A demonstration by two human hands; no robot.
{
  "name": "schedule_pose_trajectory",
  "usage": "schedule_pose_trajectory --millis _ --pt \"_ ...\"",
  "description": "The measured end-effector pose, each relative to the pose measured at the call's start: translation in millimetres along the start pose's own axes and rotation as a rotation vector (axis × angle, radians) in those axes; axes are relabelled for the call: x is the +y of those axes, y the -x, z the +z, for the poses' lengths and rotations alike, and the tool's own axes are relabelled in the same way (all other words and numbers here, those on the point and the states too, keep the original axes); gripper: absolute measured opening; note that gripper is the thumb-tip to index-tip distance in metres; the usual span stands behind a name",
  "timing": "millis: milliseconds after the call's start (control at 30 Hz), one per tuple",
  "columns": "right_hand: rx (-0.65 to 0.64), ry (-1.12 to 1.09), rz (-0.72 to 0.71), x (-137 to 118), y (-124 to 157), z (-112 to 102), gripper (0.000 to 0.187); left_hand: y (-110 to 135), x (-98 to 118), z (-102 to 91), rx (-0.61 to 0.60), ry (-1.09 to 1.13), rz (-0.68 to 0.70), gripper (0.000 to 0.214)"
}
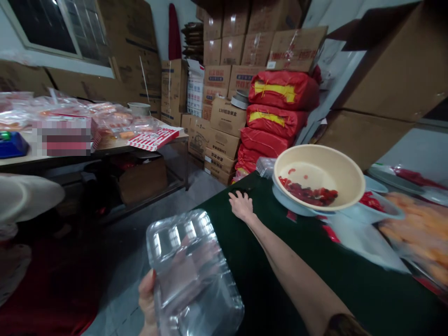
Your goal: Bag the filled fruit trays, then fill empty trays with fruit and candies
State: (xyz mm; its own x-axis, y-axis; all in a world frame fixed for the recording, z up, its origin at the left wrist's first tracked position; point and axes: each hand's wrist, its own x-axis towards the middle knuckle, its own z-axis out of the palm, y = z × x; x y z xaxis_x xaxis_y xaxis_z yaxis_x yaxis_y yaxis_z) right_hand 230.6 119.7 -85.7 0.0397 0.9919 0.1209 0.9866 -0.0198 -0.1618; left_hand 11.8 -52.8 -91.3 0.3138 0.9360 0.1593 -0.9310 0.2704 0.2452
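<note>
My left hand (149, 298) grips a clear plastic clamshell tray (192, 270) at the bottom of the view, fingers wrapped behind it and seen through the plastic. My right arm stretches forward over a dark green table (266, 280). My right hand (241, 204) rests near that table's far edge, knuckles up and fingers curled down; what lies under them is hidden. To its right a cream bowl (320, 175) tilts on a pale blue bowl (297, 205) and holds red pieces (310, 193).
Red sacks (280, 112) and stacked cardboard boxes (227, 116) stand behind the table. A second table (105, 149) at left carries bagged goods and a red-striped box. Trays of orange food (420, 233) lie at right. Another person's pale sleeve (24, 196) shows at the left edge.
</note>
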Motion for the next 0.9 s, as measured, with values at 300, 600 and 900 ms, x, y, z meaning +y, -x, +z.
schedule_pose_trajectory --millis 300,600,900 --pt "0.083 -0.209 0.189 24 -19 -46 0.040 -25 -4 -6.1 0.022 0.000 -0.055 0.030" --pt "-0.527 -1.018 -0.174 -53 156 -117 0.036 -43 -54 33.1 -0.005 -0.172 -0.257 0.038" --pt "-0.755 -1.202 -0.031 -18 184 -105 0.032 -13 -84 47.9 -0.144 -0.358 -0.427 0.064"
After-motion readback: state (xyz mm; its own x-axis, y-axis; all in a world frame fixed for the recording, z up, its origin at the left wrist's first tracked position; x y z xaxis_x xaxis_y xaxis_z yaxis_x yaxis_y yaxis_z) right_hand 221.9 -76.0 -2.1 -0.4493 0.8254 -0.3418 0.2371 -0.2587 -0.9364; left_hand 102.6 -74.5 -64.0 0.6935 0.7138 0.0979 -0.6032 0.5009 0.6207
